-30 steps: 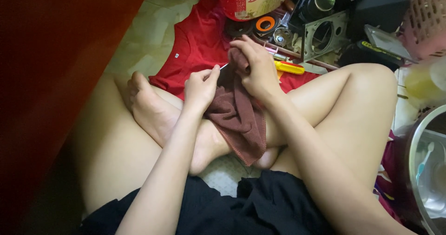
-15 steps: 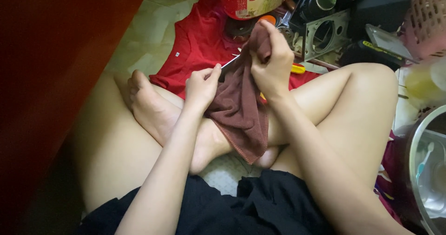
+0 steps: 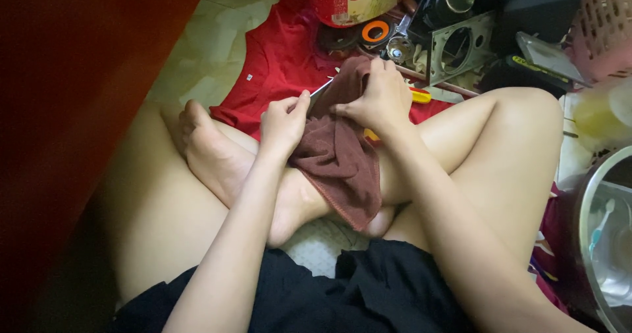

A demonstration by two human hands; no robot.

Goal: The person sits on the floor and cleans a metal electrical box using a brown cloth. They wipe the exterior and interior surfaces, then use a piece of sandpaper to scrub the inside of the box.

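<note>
I sit cross-legged on the floor. My left hand (image 3: pixel 284 121) pinches the near end of a thin metal tool (image 3: pixel 321 89), a flat blade-like strip. A dark brown cloth (image 3: pixel 339 158) is wrapped over the blade's far part, and my right hand (image 3: pixel 378 99) grips that cloth around it. The rest of the cloth hangs down over my crossed ankles. Most of the tool is hidden inside the cloth.
A red shirt (image 3: pixel 280 63) lies on the floor ahead. Beyond it stand a red plastic tub (image 3: pixel 352 0), an orange ring (image 3: pixel 376 31), a metal frame with a round hole (image 3: pixel 461 46), black cases and a yellow-handled tool (image 3: pixel 420 96). A steel bowl (image 3: pixel 609 234) sits at right, a dark red wall at left.
My right hand slid the cloth outward along the tool, then came back toward my left hand. The left hand kept its pinch in place.
</note>
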